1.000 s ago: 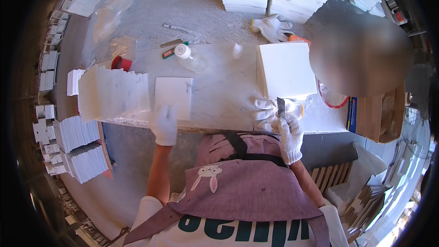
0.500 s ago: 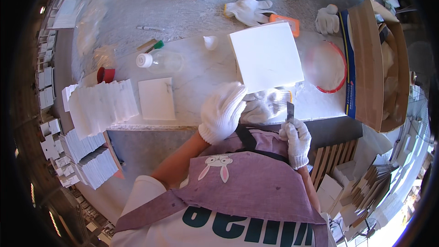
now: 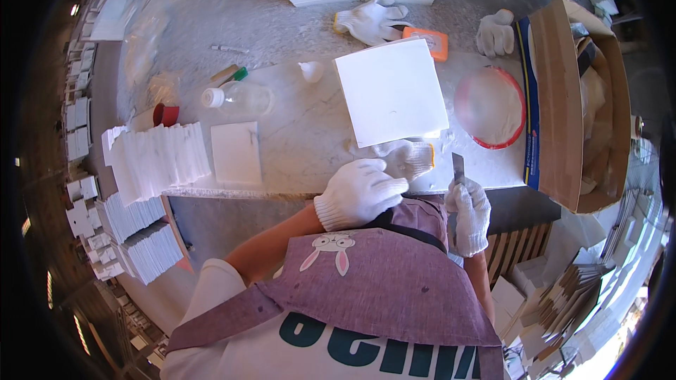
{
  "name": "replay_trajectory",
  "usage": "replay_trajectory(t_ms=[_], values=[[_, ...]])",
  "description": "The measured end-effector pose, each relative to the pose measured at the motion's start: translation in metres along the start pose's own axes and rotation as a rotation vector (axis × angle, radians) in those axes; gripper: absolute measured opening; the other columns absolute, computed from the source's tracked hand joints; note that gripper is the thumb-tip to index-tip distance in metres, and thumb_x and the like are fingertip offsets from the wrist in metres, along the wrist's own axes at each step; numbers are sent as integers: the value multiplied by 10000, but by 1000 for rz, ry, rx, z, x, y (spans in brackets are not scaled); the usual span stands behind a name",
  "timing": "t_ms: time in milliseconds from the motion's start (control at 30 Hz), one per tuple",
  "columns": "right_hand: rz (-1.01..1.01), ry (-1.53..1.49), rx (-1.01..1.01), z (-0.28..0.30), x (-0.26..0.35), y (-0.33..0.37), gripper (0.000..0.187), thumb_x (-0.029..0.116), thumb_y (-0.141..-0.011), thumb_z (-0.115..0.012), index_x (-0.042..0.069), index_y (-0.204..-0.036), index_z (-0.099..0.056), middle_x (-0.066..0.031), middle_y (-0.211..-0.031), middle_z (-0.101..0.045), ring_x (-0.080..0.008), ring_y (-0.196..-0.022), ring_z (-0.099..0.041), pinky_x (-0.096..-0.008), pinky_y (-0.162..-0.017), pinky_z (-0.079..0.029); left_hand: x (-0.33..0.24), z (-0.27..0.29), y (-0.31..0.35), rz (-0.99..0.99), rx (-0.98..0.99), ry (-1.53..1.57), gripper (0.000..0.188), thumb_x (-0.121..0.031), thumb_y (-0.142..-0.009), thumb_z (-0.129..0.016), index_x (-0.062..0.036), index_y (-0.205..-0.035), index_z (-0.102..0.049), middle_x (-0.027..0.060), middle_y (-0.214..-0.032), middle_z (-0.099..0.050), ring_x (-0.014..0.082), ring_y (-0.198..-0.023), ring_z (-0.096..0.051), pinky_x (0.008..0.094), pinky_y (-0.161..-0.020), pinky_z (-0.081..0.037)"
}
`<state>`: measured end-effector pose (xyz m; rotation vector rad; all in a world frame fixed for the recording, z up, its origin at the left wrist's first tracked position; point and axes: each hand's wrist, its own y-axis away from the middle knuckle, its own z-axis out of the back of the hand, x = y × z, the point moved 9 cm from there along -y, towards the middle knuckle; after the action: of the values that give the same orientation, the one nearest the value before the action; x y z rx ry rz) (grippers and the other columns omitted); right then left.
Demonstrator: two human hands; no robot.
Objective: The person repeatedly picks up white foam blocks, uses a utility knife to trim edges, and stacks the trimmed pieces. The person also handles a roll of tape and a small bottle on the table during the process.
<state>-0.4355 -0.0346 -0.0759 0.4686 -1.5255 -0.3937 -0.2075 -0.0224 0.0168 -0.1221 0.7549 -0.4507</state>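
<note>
My left hand [image 3: 361, 195], in a white knit glove, is in front of the near table edge with its fingers stretched out and nothing in them. My right hand [image 3: 468, 217], gloved too, is closed round a flat dark metal blade [image 3: 458, 167] that points up and away from me; its lower part is hidden in the fist. Beyond my left hand lies a stack of square white sheets or tiles [image 3: 391, 91]. A spare white glove [image 3: 405, 157] with an orange cuff is partly under its near edge.
Left on the table are a white tile [image 3: 236, 153], a row of upright white tiles [image 3: 158, 162] and a clear bottle [image 3: 246, 99]. A red-rimmed round container [image 3: 522, 109] and cardboard box [image 3: 563, 98] stand right. Further back lie an orange object [image 3: 438, 43] and another glove [image 3: 370, 20].
My left hand has drawn back from the white stack toward my body and slightly right. My right hand has shifted a little right, still gripping the blade. The view has shifted slightly.
</note>
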Motion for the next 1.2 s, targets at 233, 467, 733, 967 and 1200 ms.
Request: replay_trajectory(t_ms=[233,467,733,967,1200], values=[[-21,-83,117,-8,-5,-13,186,133,-985,-561,-22,-1065,-626,-40,-755,-610,-92,-650,-536,-252,-621,-462,5,12,25,64,-86,-83,133,-247,-788,-738,-122,-759,-703,39,-670,-618,250,-607,-591,390,-577,-460],[11,-2,238,-1,3,-36,214,176,-1002,-571,-15,-1091,-607,-36,-807,-605,-88,-707,-545,-240,-655,-464,30,14,93,505,-104,-176,234,-299,-844,-698,-134,-679,-680,67,-614,-597,298,-583,-579,406,-567,-441],[9,8,364,-5,12,-45,196,169,-1003,-559,-13,-1067,-594,-32,-782,-568,-84,-659,-485,-240,-616,-420,55,-55,267,1074,61,-358,308,-326,-928,-593,-89,-731,-589,156,-719,-650,377,-648,-646,495,-611,-500],[163,185,247,-3,43,-41,185,192,-1010,-562,11,-1027,-598,-2,-807,-558,-70,-641,-482,-231,-566,-404,67,-109,305,1466,93,-222,279,-257,-905,-567,-78,-1117,-599,198,-1052,-665,388,-952,-661,503,-802,-521],[233,317,-32,42,90,-56,370,123,-1002,-557,-30,-1339,-562,7,-835,-569,-40,-647,-464,-197,-553,-393,59,27,272,1272,-723,-385,120,-91,-811,-646,-42,-899,-581,174,-817,-603,398,-789,-580,441,-727,-486]])
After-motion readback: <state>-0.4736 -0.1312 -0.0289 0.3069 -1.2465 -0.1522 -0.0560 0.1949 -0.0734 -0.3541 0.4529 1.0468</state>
